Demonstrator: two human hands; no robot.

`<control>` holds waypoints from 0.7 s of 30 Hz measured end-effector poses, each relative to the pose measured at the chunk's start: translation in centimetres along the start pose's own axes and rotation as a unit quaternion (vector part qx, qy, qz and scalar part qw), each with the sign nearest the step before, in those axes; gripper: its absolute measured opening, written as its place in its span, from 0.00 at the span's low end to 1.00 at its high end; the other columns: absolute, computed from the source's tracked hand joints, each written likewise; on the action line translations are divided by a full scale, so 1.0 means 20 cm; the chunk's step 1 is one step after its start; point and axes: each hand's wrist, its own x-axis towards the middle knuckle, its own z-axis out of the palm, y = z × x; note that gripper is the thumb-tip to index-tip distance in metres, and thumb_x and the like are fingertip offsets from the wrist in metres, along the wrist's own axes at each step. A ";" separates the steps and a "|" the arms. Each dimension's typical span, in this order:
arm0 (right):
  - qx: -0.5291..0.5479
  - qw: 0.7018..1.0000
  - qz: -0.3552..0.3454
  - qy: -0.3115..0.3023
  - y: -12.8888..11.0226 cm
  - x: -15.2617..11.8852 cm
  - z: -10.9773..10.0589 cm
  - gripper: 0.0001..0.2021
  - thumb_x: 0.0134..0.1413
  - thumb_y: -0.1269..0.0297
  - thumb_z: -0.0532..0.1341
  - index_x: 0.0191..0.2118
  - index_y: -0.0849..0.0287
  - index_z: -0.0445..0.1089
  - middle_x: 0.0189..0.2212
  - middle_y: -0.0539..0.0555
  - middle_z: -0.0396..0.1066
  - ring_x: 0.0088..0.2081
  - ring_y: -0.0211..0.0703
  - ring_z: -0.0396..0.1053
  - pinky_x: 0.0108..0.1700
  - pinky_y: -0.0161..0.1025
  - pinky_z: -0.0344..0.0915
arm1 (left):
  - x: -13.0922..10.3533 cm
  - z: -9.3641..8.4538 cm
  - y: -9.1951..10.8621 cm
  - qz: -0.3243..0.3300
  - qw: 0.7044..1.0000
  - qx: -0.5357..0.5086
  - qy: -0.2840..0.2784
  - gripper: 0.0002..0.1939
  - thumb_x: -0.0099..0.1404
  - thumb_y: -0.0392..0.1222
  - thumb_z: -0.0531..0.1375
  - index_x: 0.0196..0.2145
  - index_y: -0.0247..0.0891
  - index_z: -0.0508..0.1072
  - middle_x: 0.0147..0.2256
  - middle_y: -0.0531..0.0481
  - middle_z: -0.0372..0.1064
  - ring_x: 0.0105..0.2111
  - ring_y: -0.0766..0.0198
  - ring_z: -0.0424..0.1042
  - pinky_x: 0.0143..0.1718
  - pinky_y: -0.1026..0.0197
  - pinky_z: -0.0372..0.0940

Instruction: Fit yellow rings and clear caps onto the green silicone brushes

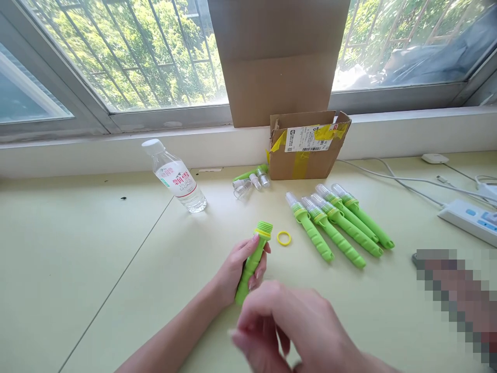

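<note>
1. Water bottle (176, 176). Stands tilted in view on the desk (101, 238), white cap on, well apart from both hands.
2. Left hand (233, 267). Fingers wrapped around the shaft of a green threaded tube (252, 263), thumb along its upper part.
3. Held tube, in relation to the fingers. Slants across the left palm; the open threaded end projects beyond the thumb tip, and the lower end emerges below the palm, near the right hand.
4. Neck ring (263, 234). Yellow, encircling the tube just below the threads, beside the left thumb tip. Step in hand, as judged: work on this ringed, uncapped neck. Any next move there calls for a steady left grip and clear threads.
5. Loose yellow ring (283, 244). Lies flat on the desk, just right of the neck, touched by neither hand.
6. Right hand (297, 316). Nearest the camera, blurred, fingers curled and apart from the neck; whether they pinch anything cannot be told.
7. Cardboard box (303, 158). Stands behind, small clear caps (263, 178) beside it.
8. Five capped green tubes (356, 233). Lie side by side, clear caps toward the window.
</note>
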 end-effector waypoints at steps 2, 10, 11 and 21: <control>0.016 1.000 0.010 -0.008 0.05 0.01 0.03 0.07 0.63 0.69 0.52 0.31 0.56 0.59 0.19 0.45 0.59 0.18 0.32 0.54 0.20 0.30 0.53 | 0.00 0.00 0.00 0.022 0.999 -0.008 0.036 0.20 0.65 0.57 0.53 0.33 0.35 0.68 0.15 0.56 0.59 0.13 0.74 0.52 0.15 0.69 0.51; -0.075 0.997 0.023 0.000 0.39 -0.08 0.01 0.13 0.63 0.67 0.51 0.26 0.56 0.51 0.19 0.43 0.48 0.19 0.33 0.46 0.22 0.33 0.45 | 0.00 0.01 0.02 0.063 0.996 -0.008 0.069 0.19 0.64 0.58 0.54 0.33 0.37 0.66 0.16 0.58 0.58 0.12 0.73 0.52 0.13 0.68 0.52; -0.090 0.995 0.031 0.023 0.41 -0.08 0.01 0.16 0.63 0.67 0.52 0.24 0.55 0.48 0.18 0.43 0.45 0.19 0.33 0.44 0.21 0.33 0.44 | 0.00 0.02 0.02 0.068 0.995 -0.006 0.071 0.19 0.63 0.58 0.54 0.34 0.37 0.66 0.16 0.58 0.58 0.12 0.72 0.54 0.13 0.68 0.53; -0.145 0.986 0.054 0.067 0.46 -0.07 0.01 0.23 0.60 0.66 0.55 0.18 0.56 0.43 0.16 0.43 0.43 0.18 0.32 0.44 0.20 0.35 0.44 | 0.00 0.05 0.03 0.087 0.992 -0.012 0.090 0.19 0.63 0.53 0.56 0.43 0.36 0.67 0.27 0.50 0.70 0.20 0.65 0.68 0.21 0.62 0.64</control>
